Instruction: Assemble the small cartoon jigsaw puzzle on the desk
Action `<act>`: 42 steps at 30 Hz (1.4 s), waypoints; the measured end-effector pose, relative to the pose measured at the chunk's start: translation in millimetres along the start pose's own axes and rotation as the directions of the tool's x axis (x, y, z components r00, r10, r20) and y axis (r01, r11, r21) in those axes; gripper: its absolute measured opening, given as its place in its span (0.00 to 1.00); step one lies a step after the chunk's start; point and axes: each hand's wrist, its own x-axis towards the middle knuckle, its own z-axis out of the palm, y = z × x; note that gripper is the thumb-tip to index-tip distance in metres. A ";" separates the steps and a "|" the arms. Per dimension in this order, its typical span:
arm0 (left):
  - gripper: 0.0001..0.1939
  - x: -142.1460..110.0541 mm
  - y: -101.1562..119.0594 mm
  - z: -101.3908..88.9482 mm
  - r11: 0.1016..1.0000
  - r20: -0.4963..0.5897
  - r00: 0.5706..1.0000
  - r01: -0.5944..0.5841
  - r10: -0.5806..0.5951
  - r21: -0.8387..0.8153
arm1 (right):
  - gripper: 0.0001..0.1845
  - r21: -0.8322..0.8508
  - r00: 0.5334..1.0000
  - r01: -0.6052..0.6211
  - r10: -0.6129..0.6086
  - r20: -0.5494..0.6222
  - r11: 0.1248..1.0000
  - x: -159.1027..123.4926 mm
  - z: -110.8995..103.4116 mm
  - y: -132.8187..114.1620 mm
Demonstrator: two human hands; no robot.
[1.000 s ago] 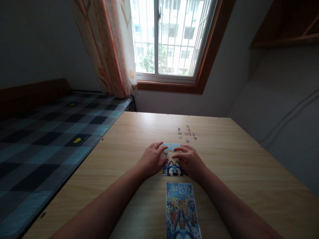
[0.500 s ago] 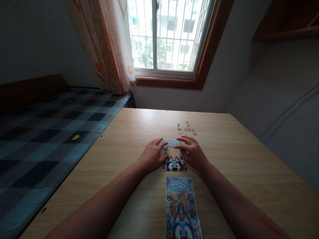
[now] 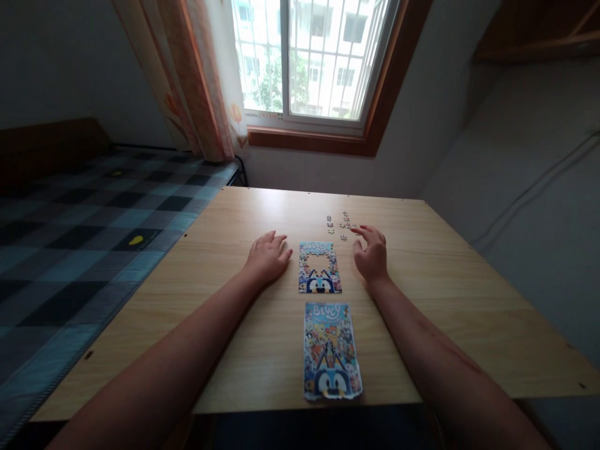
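A partly assembled jigsaw puzzle lies flat on the wooden table, with a gap in its upper middle where the tabletop shows through. Left of it, my left hand rests on the table, fingers spread and holding nothing. My right hand is to the right of the puzzle, its fingertips reaching the nearest of the loose puzzle pieces. Its fingers are bent and apart, and I see no piece between them. Closer to me lies a picture sheet printed "Bluey", with a ragged lower edge.
The wooden table has its near edge just below the picture sheet. A bed with a checked cover stands along the left side. Beyond the table are a barred window and a curtain.
Both hands have come off the puzzle: the left moved left, the right moved right and up to the loose pieces. The view has tilted down, showing the table's near edge.
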 end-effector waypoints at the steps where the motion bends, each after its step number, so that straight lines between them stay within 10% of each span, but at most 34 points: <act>1: 0.27 0.6 -1.1 -1.0 0.999 0.007 1.000 0.027 -0.027 0.025 | 0.23 -0.023 1.000 -0.012 0.013 0.027 1.000 0.1 1.6 1.6; 9: 0.29 1.5 1.4 -8.7 0.992 0.051 0.993 0.104 -0.108 0.076 | 0.36 -0.243 0.981 -0.098 0.135 0.139 0.965 -3.6 11.9 1.0; 16: 0.32 3.6 -1.8 -8.8 0.980 0.091 0.979 0.173 -0.182 0.100 | 0.40 -0.438 0.955 0.067 0.070 0.289 0.897 -9.9 4.8 0.7; 27: 0.38 11.1 -10.7 -9.3 0.944 0.098 0.953 0.262 -0.286 0.203 | 0.37 -0.518 0.866 -0.250 0.428 0.258 0.818 0.0 -18.7 57.4; 42: 0.37 52.6 -19.6 -4.1 0.927 0.058 0.948 0.290 -0.312 0.238 | 0.31 -0.610 0.777 -0.193 0.499 0.384 0.769 44.1 4.9 76.2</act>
